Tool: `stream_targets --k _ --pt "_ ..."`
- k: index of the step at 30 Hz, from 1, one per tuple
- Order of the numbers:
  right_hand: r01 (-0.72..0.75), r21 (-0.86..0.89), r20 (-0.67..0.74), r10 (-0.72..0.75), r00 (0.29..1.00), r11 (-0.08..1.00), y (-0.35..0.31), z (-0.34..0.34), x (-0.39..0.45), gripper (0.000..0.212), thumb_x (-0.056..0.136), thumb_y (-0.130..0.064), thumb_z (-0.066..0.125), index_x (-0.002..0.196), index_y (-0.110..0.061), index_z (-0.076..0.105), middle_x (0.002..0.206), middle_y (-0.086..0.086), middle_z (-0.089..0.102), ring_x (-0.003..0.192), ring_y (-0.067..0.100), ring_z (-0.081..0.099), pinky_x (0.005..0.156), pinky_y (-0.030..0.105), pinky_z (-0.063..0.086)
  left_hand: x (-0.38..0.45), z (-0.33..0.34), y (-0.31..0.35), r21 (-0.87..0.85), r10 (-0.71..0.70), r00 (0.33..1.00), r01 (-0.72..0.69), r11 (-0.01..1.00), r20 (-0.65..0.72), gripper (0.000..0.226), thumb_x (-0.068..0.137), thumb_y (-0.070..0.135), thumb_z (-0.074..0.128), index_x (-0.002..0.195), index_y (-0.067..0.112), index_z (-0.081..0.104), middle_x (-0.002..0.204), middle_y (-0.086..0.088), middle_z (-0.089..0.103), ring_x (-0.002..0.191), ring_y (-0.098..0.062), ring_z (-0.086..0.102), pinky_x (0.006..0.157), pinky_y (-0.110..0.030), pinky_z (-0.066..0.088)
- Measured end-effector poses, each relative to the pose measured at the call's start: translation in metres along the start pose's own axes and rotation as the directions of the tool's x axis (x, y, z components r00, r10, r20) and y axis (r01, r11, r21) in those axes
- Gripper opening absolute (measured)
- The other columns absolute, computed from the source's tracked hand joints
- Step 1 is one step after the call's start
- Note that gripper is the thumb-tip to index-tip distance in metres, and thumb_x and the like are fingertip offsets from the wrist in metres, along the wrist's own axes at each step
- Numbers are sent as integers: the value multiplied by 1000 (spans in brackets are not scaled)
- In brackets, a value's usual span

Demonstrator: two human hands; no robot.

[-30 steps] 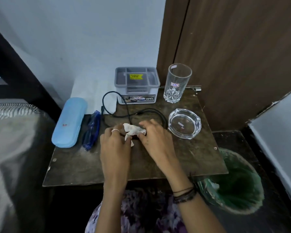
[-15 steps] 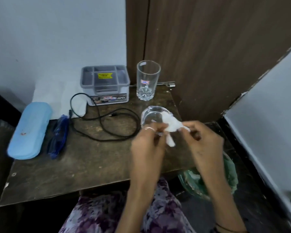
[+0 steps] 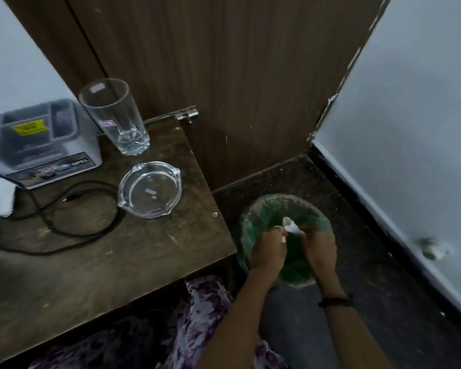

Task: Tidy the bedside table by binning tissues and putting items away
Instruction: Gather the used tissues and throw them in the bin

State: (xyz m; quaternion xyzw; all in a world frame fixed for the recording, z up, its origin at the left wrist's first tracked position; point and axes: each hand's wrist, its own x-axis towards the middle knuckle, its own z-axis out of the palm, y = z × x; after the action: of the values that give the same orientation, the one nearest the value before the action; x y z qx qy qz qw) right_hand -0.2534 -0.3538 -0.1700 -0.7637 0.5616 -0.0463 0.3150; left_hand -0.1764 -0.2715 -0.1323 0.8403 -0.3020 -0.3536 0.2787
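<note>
tissue (image 3: pixel 291 226) pinched between both hands

My desk (image 3: pixel 96 251) carries a tall glass (image 3: pixel 115 115), ashtray (image 3: pixel 150 189), grey organiser (image 3: pixel 37 139) and black cable (image 3: pixel 72 209); the bin (image 3: pixel 261 209) stands on the floor (image 3: pixel 383 288).

Dim, soft indoor light (slightly blurred throughout), with wide-angle bending at the edges.
</note>
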Motion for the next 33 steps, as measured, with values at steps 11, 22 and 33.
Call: stream_targets --k 11,22,33 --pt "82 223 -12 -81 997 971 -16 -11 -22 18 90 -10 51 97 -11 67 84 7 71 69 20 62 67 35 51 -8 -7 -1 -82 -39 999 38 996 -3 25 91 12 42 107 15 61 110 -11 66 99 -27 62 81 -36 52" --pt "569 424 -171 -555 814 704 -176 -47 -146 15 90 -17 56 97 -24 67 86 -7 71 79 5 65 71 27 54 -136 -154 -2 -283 62 832 -256 924 -551 22 88 13 53 104 24 63 94 1 73 83 -7 65 71 -15 45" --pt "643 487 37 -750 660 591 -299 53 -195 11 89 -22 56 95 -27 65 87 -14 66 73 8 63 69 40 55 -170 -258 -130 -316 -178 617 -122 941 -766 21 88 15 55 104 29 60 86 18 62 81 8 58 65 0 41"
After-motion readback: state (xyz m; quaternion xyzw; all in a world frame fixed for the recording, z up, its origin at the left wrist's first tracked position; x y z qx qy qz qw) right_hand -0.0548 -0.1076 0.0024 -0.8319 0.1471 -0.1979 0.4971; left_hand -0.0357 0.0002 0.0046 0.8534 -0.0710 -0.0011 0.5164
